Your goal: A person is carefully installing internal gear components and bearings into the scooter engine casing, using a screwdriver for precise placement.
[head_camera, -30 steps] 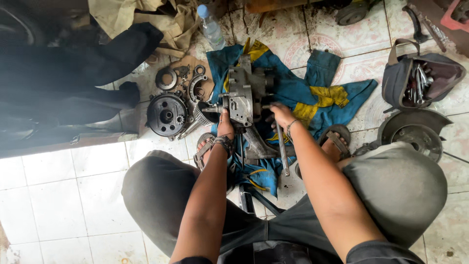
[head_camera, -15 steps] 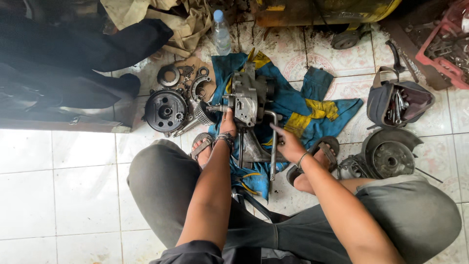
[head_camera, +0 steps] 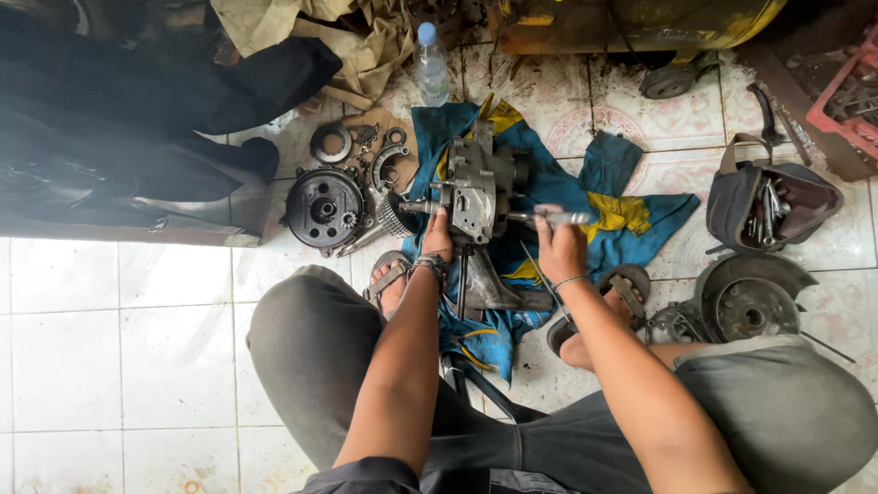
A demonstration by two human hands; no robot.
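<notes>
Engine case (head_camera: 477,187) upright on blue cloth (head_camera: 631,215), left hand (head_camera: 437,240) steadying, right hand (head_camera: 560,245) fingers wrapped round metal rod (head_camera: 558,218) (long axis left-right)

Plastic water bottle (head_camera: 432,64) upright near crumpled tan cloth (head_camera: 320,37). Round clutch drum (head_camera: 324,209) on tiles. Open tool bag (head_camera: 773,206) beside brake drum (head_camera: 750,306).

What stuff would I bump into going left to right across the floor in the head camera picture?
Round black clutch drum → left hand → grey engine case → right hand holding a metal tool → open tool bag.
</notes>
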